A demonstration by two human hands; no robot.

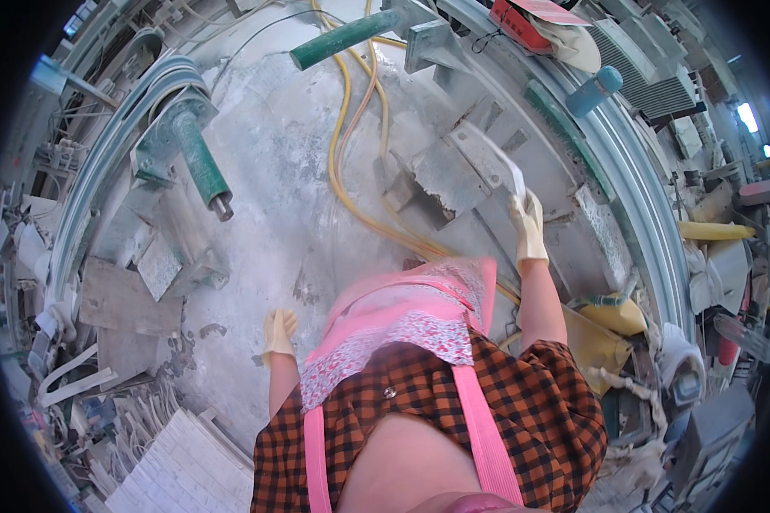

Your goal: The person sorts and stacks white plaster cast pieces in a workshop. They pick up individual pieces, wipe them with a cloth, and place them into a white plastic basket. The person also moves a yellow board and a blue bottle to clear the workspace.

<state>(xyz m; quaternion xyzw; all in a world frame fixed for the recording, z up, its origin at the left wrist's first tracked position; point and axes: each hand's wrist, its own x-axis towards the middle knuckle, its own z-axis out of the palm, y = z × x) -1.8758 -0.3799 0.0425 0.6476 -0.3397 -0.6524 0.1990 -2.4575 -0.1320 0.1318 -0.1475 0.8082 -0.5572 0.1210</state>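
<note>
My right hand (529,227), in a cream glove, reaches forward at the right. Its fingers are closed on the near end of a narrow white strip (506,160). The strip's far end lies over a dusty grey metal block (449,178); whether they touch, I cannot tell. My left hand (279,333), gloved alike, hangs low over the floor at the left. Its fingers are curled in, and nothing shows in them. A pink apron (393,299) with a flowered band covers my front.
Yellow hoses (344,162) run along the dusty floor (257,154) ahead of me. A green roller (198,158) juts from a machine at the left, and another green bar (346,38) at the top. Curved metal rails (633,171) edge the right side. White strips (175,470) lie stacked at lower left.
</note>
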